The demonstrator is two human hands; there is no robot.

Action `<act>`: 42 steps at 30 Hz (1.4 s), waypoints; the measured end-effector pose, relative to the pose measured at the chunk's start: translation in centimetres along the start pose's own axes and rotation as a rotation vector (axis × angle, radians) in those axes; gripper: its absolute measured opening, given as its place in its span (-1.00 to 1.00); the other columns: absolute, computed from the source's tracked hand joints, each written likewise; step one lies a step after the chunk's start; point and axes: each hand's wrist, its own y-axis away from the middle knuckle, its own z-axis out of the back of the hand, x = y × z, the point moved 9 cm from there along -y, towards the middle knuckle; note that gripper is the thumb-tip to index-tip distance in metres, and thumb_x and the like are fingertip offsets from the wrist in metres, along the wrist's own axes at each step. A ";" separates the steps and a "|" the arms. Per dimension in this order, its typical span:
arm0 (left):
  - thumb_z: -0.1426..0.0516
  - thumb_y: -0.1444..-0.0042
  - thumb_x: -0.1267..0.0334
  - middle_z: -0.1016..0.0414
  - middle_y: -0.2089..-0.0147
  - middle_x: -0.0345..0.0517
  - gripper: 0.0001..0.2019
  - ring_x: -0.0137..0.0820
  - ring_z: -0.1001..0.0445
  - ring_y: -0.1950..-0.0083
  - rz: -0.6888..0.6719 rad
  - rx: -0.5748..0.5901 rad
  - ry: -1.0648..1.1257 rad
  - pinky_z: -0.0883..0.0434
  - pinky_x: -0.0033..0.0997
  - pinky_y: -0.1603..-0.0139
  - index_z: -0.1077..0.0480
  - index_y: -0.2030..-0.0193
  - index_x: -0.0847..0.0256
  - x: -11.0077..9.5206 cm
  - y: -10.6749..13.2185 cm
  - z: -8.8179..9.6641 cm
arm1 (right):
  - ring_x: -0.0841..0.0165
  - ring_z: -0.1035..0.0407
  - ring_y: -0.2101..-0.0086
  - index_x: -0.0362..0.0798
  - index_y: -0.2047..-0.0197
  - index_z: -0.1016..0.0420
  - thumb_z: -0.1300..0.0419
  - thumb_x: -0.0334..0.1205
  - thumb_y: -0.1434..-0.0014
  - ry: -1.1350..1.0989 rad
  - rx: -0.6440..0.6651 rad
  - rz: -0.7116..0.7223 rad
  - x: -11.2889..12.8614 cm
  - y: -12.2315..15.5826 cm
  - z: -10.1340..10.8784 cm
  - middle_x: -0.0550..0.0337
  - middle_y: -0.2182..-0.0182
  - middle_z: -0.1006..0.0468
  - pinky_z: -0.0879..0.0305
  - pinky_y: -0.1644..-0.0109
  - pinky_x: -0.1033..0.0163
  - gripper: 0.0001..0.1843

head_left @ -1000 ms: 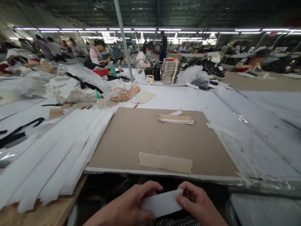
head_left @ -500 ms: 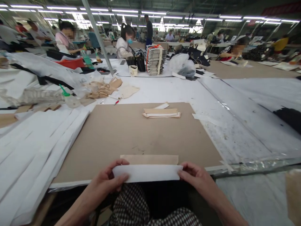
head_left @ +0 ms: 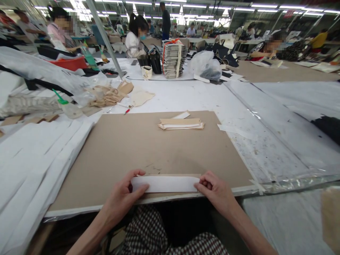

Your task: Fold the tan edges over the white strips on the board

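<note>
A white strip [head_left: 170,184], flat and long like paper, lies between my hands at the front edge of the brown board [head_left: 132,148]. My left hand [head_left: 130,186] pinches its left end, thumb on top. At the right end, my right hand [head_left: 211,185] grips it between thumb and curled fingers. Beneath the white strip is a tan strip [head_left: 170,174], mostly covered, with only a thin line of its far edge showing. Farther back on the board rests a small pile of tan and white strips [head_left: 182,124].
Long white sheets [head_left: 39,159] overlap at the left. Beyond them are a green-capped bottle [head_left: 67,106] and crumpled tan pieces [head_left: 108,95]. A tied stack [head_left: 173,60], a plastic bag [head_left: 205,67] and a metal pole [head_left: 105,37] stand farther back. Other people sit at tables behind.
Both hands have moved the white strip forward from the board's front edge, down over the tan strip, which is now mostly hidden. The view has shifted slightly.
</note>
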 end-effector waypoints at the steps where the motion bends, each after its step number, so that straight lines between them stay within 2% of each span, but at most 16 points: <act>1: -0.16 -0.04 -0.10 -0.37 0.42 -0.28 -0.55 -0.39 -0.30 0.44 -0.001 -0.009 -0.001 -0.27 -0.48 0.43 -0.39 0.03 0.15 -0.1 0.0 0.1 | 0.39 -0.27 0.44 0.03 0.41 -0.45 -0.17 -0.03 -0.19 0.012 -0.005 0.001 0.1 0.0 0.0 0.27 0.42 -0.38 -0.17 0.34 0.27 -0.77; 8: -0.17 0.01 -0.09 -0.32 0.51 -0.31 -0.55 -0.40 -0.30 0.48 0.019 -0.019 0.021 -0.25 -0.49 0.48 -0.43 0.06 0.16 -0.4 -0.1 0.2 | 0.40 -0.29 0.44 0.03 0.43 -0.44 -0.15 -0.03 -0.20 0.065 -0.017 0.002 0.3 0.1 0.0 0.28 0.43 -0.38 -0.18 0.33 0.29 -0.76; 18: -0.14 -0.09 -0.06 -0.23 0.50 -0.34 -0.55 -0.41 -0.24 0.48 -0.014 0.011 -0.054 -0.20 -0.48 0.44 -0.36 -0.03 0.16 0.6 -0.3 -0.3 | 0.39 -0.31 0.43 0.03 0.44 -0.42 -0.15 -0.02 -0.20 0.104 -0.050 0.011 0.4 0.3 -0.1 0.28 0.42 -0.39 -0.19 0.32 0.27 -0.74; 30: -0.15 -0.07 -0.01 -0.17 0.51 -0.35 -0.58 -0.41 -0.21 0.46 -0.005 0.034 0.001 -0.15 -0.48 0.44 -0.38 -0.01 0.18 0.3 -0.2 -0.3 | 0.37 -0.31 0.45 0.04 0.45 -0.43 -0.15 0.04 -0.19 0.108 -0.069 0.013 0.4 0.4 -0.1 0.27 0.45 -0.40 -0.22 0.31 0.25 -0.71; 34: -0.12 -0.10 0.09 -0.15 0.51 -0.36 -0.67 -0.43 -0.21 0.44 -0.022 0.090 -0.001 -0.14 -0.48 0.42 -0.39 0.03 0.18 0.0 0.1 0.0 | 0.34 -0.32 0.44 0.06 0.44 -0.44 -0.12 0.16 -0.16 0.127 -0.040 -0.036 -0.7 0.5 -0.5 0.25 0.45 -0.41 -0.21 0.33 0.24 -0.64; 42: -0.17 -0.05 0.22 -0.31 0.40 -0.29 -0.74 -0.46 -0.29 0.37 -0.028 0.116 0.095 -0.20 -0.50 0.37 -0.40 0.10 0.22 1.1 -0.3 1.2 | 0.31 -0.35 0.48 0.08 0.43 -0.47 -0.09 0.38 -0.04 0.176 0.050 -0.004 -3.8 -0.3 -1.4 0.23 0.50 -0.43 -0.31 0.39 0.25 -0.49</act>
